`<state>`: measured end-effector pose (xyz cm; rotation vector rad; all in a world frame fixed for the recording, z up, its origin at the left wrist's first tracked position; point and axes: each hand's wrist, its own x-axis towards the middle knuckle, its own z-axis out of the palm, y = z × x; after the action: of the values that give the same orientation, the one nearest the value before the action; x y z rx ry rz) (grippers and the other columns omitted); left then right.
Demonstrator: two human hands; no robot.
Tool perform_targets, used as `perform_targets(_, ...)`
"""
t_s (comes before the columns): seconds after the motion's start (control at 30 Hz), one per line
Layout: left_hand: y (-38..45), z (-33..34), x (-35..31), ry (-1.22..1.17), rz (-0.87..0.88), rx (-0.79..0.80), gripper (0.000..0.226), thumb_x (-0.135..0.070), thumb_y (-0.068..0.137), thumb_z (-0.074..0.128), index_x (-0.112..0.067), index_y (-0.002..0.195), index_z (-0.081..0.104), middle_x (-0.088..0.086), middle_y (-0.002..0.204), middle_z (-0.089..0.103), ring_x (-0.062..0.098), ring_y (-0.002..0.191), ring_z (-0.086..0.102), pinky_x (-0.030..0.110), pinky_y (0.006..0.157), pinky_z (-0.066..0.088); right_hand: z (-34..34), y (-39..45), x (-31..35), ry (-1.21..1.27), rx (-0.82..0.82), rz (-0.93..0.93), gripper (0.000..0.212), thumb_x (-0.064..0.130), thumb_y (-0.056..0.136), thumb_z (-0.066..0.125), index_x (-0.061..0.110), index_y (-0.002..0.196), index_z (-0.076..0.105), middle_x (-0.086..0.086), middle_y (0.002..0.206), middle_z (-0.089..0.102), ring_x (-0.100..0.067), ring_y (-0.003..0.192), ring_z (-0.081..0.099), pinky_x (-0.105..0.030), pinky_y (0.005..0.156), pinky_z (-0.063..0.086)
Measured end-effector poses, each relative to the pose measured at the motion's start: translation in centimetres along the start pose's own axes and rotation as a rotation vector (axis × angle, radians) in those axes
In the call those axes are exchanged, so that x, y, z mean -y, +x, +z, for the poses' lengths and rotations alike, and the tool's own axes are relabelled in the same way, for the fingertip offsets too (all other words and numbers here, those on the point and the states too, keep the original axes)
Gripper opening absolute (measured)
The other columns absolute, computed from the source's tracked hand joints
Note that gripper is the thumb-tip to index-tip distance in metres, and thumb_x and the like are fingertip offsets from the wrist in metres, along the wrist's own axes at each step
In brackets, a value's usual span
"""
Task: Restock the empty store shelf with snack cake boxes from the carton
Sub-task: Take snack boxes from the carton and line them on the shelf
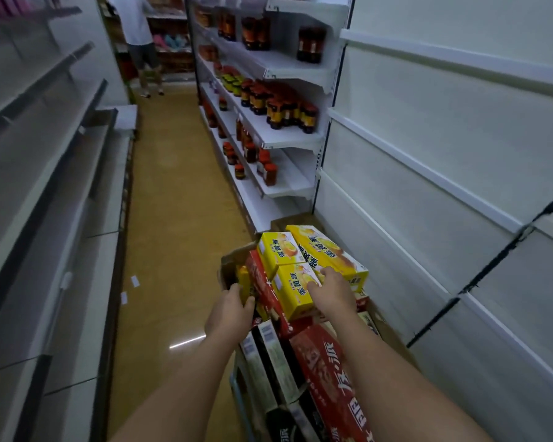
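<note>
Both hands in carton (229,266) – right hand (334,290) grips yellow box (296,290).

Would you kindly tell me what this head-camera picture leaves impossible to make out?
- Brown cardboard carton: its depth and floor are buried under boxes.
- Left hand: fingertips vanish between the carton wall and a small yellow box.
- Red snack cake box: cut off by the bottom edge.
- Dark jars: labels too small.

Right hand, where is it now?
Head view, low and right of centre: the right hand rests on the yellow boxes piled atop the carton, beside the empty white shelf; the left hand is just beside it.
</note>
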<state>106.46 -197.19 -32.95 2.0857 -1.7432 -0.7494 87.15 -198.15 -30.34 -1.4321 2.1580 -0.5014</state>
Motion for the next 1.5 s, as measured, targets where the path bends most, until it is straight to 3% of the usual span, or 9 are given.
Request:
perform_targets(0.13,2.5,1.1,-1.5,-0.047,0.056,0.074,0.038,-0.038,0.098,0.044,-0.015,0.129,0.044,0.008,0.121,0.054,0.027,0.105,0.056,0.032,0.077,0.046,0.8,2.3,0.7,-0.023,0.025,0.026,0.056,0.037,0.094,0.051,0.012,0.142,0.039,-0.008,0.142,0.046,-0.030,0.127,0.046,-0.040,0.096,0.044)
perform_targets(0.3,7.0,2.5,-2.4,-0.137,0.057,0.124,0.032,-0.036,0.097,0.047,-0.015,0.121,0.050,0.006,0.115,0.059,0.019,0.094,0.056,0.030,0.075,0.045,2.0,5.4,1.9,-0.082,0.058,0.048,0.057,0.037,0.097,0.048,0.011,0.146,0.033,-0.010,0.145,0.041,-0.029,0.131,0.042,-0.038,0.099,0.041)
perform_targets(0.7,12.0,7.0,-4.8,-0.389,-0.131,0.215,0.066,-0.048,0.096,0.041,-0.013,0.149,0.023,0.014,0.154,0.023,0.034,0.137,0.033,0.046,0.109,0.033,5.8,9.8,2.9,-0.110,0.095,0.099,0.054,0.037,0.100,0.041,0.010,0.145,0.032,-0.010,0.146,0.039,-0.028,0.132,0.041,-0.041,0.105,0.037)
perform_targets(0.9,11.5,7.7,-5.4,-0.298,-0.208,0.173,0.060,-0.050,0.098,0.036,-0.018,0.149,0.028,0.011,0.152,0.023,0.031,0.139,0.025,0.045,0.109,0.029,6.8,10.4,3.0,-0.028,0.078,0.161,0.050,0.037,0.101,0.038,0.009,0.143,0.037,-0.011,0.144,0.042,-0.030,0.131,0.039,-0.039,0.103,0.035)
perform_targets(1.03,11.0,7.5,-5.7,-0.367,-0.338,0.155,0.056,-0.052,0.097,0.036,-0.031,0.148,0.027,0.012,0.148,0.022,0.033,0.137,0.022,0.048,0.108,0.028,6.8,11.1,2.5,0.102,0.095,0.224,0.044,0.038,0.101,0.037,0.010,0.132,0.048,-0.012,0.130,0.054,-0.031,0.123,0.044,-0.038,0.092,0.043)
perform_targets(1.2,11.3,7.8,-5.1,-0.542,-0.436,0.133,0.064,-0.057,0.093,0.041,-0.036,0.150,0.019,0.016,0.146,0.030,0.040,0.131,0.036,0.050,0.107,0.036,7.0,11.0,2.8,0.274,0.124,0.254,0.034,0.044,0.099,0.040,0.012,0.099,0.054,-0.003,0.087,0.055,-0.030,0.102,0.061,-0.042,0.088,0.050)
perform_targets(1.27,11.5,7.6,-4.7,-0.563,-0.431,0.093,0.061,-0.054,0.094,0.043,-0.032,0.148,0.025,0.014,0.140,0.040,0.037,0.123,0.047,0.051,0.101,0.043,7.2,10.8,3.1,0.324,0.153,0.250,0.033,0.044,0.099,0.040,0.012,0.097,0.052,-0.005,0.091,0.057,-0.031,0.100,0.062,-0.045,0.088,0.051)
perform_targets(1.37,10.9,6.9,-4.5,-0.565,-0.433,0.046,0.055,-0.048,0.095,0.044,-0.031,0.145,0.032,0.013,0.137,0.042,0.034,0.116,0.053,0.050,0.097,0.046,7.7,10.5,3.0,0.416,0.220,0.280,0.050,0.045,0.100,0.037,0.004,0.119,0.057,-0.012,0.111,0.062,-0.032,0.107,0.060,-0.046,0.093,0.050)
perform_targets(1.5,10.0,6.0,-4.0,-0.580,-0.363,0.010,0.050,-0.046,0.094,0.048,-0.033,0.141,0.039,0.006,0.132,0.050,0.028,0.111,0.056,0.044,0.092,0.049,7.4,10.1,3.1,0.525,0.272,0.360,0.064,0.055,0.097,0.036,0.005,0.137,0.046,-0.011,0.134,0.054,-0.030,0.119,0.054,-0.037,0.090,0.049)
